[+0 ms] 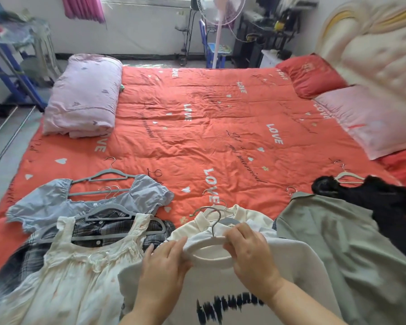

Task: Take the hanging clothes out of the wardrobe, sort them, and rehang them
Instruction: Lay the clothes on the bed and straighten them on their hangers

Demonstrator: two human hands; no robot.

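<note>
A white sweatshirt (220,285) with black brush lettering lies at the front of the red bed (197,118), on a hanger with a metal hook (211,219). My left hand (164,266) pinches the collar on its left side. My right hand (251,249) grips the collar and hanger at the right. Under it lie other cream tops (239,214) on hangers. To the left lie a cream sleeveless dress (80,273), a plaid shirt (117,225) and a blue puff-sleeved blouse (56,205), all on grey hangers. On the right lie a grey-green jacket (338,242) and a black garment (380,198).
A folded lilac quilt (85,97) sits at the bed's far left. A red pillow (309,76) and a pink pillow (366,118) lie by the cream headboard (373,48). A standing fan (220,12) is beyond the bed, a blue rack (14,73) at left.
</note>
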